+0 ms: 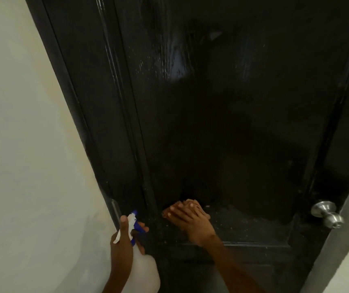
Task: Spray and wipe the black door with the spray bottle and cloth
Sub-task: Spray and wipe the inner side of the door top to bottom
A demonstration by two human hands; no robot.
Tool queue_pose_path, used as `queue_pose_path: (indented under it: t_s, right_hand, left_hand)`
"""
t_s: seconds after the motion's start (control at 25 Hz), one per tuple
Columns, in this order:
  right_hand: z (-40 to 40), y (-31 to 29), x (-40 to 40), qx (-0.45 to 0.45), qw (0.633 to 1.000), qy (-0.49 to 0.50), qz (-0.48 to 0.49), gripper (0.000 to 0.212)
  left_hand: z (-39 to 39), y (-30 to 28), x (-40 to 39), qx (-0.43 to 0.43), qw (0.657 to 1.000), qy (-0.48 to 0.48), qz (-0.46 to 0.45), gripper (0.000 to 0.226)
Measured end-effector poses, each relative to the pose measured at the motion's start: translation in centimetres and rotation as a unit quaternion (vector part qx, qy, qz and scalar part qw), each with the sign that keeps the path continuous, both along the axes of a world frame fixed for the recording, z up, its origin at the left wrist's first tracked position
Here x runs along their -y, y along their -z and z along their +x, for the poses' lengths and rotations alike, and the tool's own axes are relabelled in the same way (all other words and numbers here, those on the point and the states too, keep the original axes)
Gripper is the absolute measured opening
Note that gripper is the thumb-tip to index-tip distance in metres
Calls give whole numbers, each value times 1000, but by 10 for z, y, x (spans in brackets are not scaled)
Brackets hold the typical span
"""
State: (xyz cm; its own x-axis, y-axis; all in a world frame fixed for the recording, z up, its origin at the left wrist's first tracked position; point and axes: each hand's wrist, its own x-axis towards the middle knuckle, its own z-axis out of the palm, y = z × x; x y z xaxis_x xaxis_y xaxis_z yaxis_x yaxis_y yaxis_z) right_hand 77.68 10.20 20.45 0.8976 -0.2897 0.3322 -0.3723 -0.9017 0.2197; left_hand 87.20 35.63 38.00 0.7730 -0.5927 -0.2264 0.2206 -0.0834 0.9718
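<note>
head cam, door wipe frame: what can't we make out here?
- Cloth: head view, the right hand lies flat on the black door and covers it; only a brownish edge shows by the fingertips.
- Spray bottle: base cut off by the bottom edge; the left hand hides the trigger.
- Door top and bottom: out of frame.
- Wet streaks: clear only where light glares, upper panel.

Door (222, 123) black; spray bottle (144, 271) white, blue trigger; knob (326, 214) silver.
</note>
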Motion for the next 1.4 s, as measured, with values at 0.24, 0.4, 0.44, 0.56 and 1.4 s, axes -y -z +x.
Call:
queue_pose_path:
  t_s: [0.24, 0.4, 0.44, 0.56, 1.4]
  right_hand:
    - [-65, 37, 5, 250, 906, 264, 216, 69]
    - [-10, 0, 1, 377, 821, 300, 307, 71]
    - [-1, 8, -1, 370, 833, 301, 279, 71]
    - [-6, 18, -4, 327, 886, 265, 193, 65]
    - [-24, 135, 83, 436, 875, 115, -179, 66]
  left_hand:
    - [21, 22, 14, -62, 993, 101, 2, 87]
    - [15, 26, 23, -37, 993, 101, 43, 56]
    - [18, 46, 23, -34, 991, 112, 62, 61]
    - [23, 83, 43, -74, 990, 40, 112, 75]
    - [12, 340, 117, 243, 949, 46, -197, 80]
